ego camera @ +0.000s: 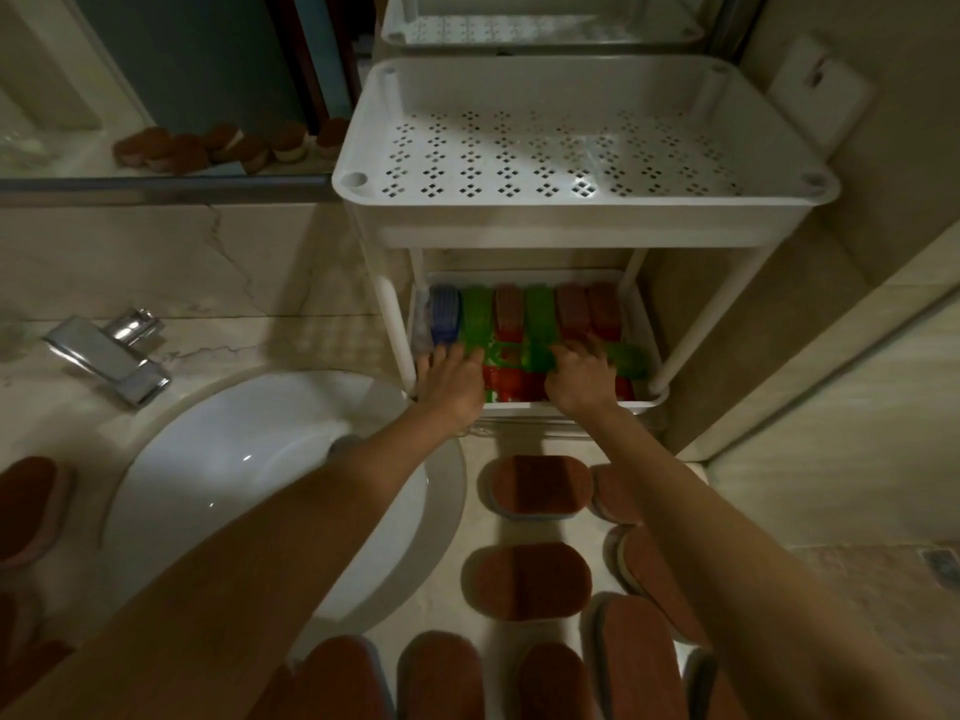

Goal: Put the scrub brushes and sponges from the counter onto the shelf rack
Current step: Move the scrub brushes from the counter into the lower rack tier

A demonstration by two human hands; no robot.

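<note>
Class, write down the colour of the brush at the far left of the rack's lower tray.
The brush is blue; the head view shows it.

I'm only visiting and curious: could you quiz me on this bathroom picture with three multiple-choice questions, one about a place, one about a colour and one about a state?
1. Where are both hands?
A) in the sink
B) in the rack's lower tray
C) on the mirror

2. What colour is the leftmost brush in that tray?
A) blue
B) yellow
C) black

3. The faucet is:
A) running
B) off
C) wrapped in a cloth

Answers:
1 B: the left hand and right hand both lie on the brushes inside it.
2 A: it is plainly blue.
3 B: no water falls from it.
</note>
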